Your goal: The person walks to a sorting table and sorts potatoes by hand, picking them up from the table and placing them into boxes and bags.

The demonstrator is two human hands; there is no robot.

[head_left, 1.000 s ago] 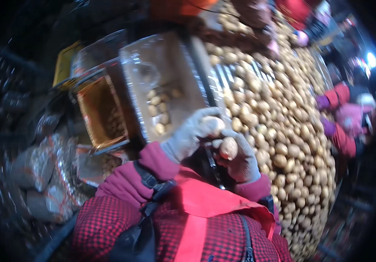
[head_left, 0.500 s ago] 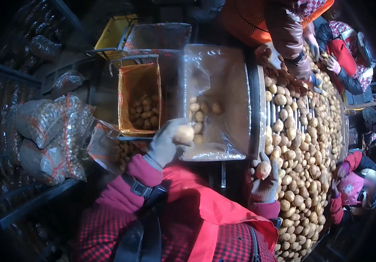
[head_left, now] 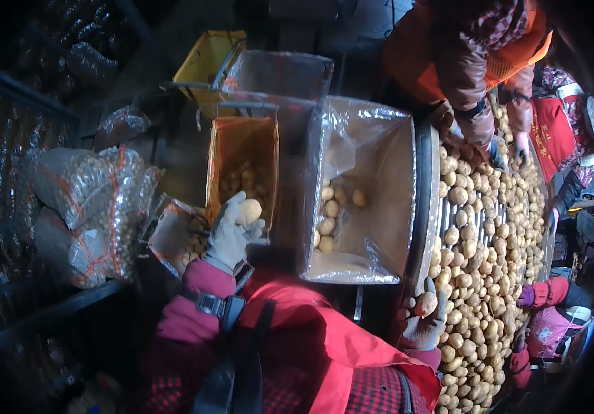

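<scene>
My gloved left hand [head_left: 229, 236] holds a pale potato [head_left: 249, 212] at the near edge of the orange-lined bin [head_left: 241, 138], which has potatoes lying deep inside. At the conveyor's near side, my gloved right hand [head_left: 424, 328] has its fingers curled round a reddish-brown potato [head_left: 426, 303]. Many loose potatoes [head_left: 473, 290] cover the conveyor rollers beside that hand. Between my hands stands a plastic-lined box [head_left: 380, 200] with several potatoes along its left side.
Filled clear sacks [head_left: 69, 186] are stacked on the left, near a smaller open bag [head_left: 172, 234] of potatoes. A yellow crate [head_left: 203, 62] and another lined bin [head_left: 279, 76] stand behind. Across the belt are co-workers, one in an orange vest [head_left: 421, 62].
My left hand has moved left with its potato, from the plastic-lined box to the orange-lined bin. The right hand still holds its potato by the conveyor. The whole view has shifted slightly.
</scene>
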